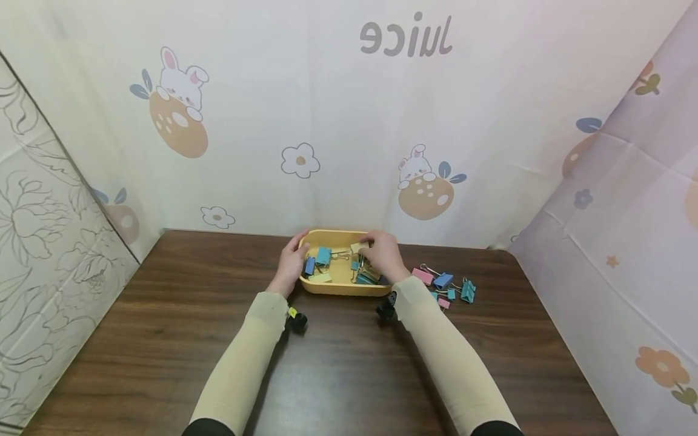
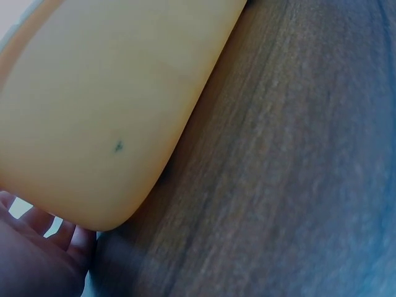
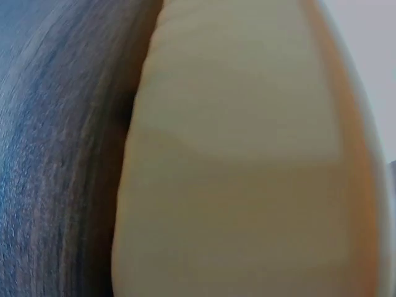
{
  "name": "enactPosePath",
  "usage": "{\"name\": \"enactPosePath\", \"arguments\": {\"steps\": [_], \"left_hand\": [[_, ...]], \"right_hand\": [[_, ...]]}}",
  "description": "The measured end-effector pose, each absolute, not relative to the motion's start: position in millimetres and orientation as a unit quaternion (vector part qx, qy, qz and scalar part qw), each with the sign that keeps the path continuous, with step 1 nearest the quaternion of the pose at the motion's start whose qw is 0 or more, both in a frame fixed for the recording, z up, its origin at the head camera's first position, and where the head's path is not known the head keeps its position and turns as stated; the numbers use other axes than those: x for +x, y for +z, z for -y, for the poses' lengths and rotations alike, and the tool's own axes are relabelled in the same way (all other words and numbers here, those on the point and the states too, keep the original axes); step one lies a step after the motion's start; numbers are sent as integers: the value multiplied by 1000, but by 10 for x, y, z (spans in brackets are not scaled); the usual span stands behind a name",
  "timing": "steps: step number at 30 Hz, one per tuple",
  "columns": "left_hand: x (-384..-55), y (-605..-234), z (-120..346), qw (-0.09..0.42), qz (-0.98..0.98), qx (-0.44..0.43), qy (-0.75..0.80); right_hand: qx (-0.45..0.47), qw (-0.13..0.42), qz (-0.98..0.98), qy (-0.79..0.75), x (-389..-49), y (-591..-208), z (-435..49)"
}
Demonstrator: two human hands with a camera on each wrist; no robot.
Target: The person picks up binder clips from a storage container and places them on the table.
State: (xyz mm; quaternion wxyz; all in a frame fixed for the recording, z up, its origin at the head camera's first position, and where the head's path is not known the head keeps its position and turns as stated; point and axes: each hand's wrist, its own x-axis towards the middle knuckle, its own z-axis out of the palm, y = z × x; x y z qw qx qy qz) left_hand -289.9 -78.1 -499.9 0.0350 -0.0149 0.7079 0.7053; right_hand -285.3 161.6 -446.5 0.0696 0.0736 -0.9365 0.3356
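Note:
A yellow plastic tray (image 1: pixel 338 290) sits near the back of the table, holding several binder clips, among them a teal binder clip (image 1: pixel 323 256) and a blue binder clip (image 1: pixel 309 265). My left hand (image 1: pixel 289 264) grips the tray's left end, thumb at the rim; in the left wrist view its fingers (image 2: pixel 46 247) lie round the tray's corner. Over the right part of the tray, my right hand (image 1: pixel 386 255) pinches a pale yellow binder clip (image 1: pixel 358 247) between thumb and fingers. Only the tray's outer wall (image 3: pixel 241 148) and the table show in the right wrist view.
Right of the tray lies a loose group of binder clips, including a pink clip (image 1: pixel 422 276), a blue clip (image 1: pixel 443 280) and a teal clip (image 1: pixel 468 290). A patterned curtain (image 1: pixel 349 121) hangs behind the brown wooden table (image 1: pixel 338 363).

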Motion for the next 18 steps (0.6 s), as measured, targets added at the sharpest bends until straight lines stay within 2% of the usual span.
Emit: {"name": "enactPosePath", "arguments": {"steps": [18], "left_hand": [[-2893, -5011, 786, 37, -707, -19, 706]], "right_hand": [[-29, 64, 849, 525, -2694, -4320, -1970]]}}
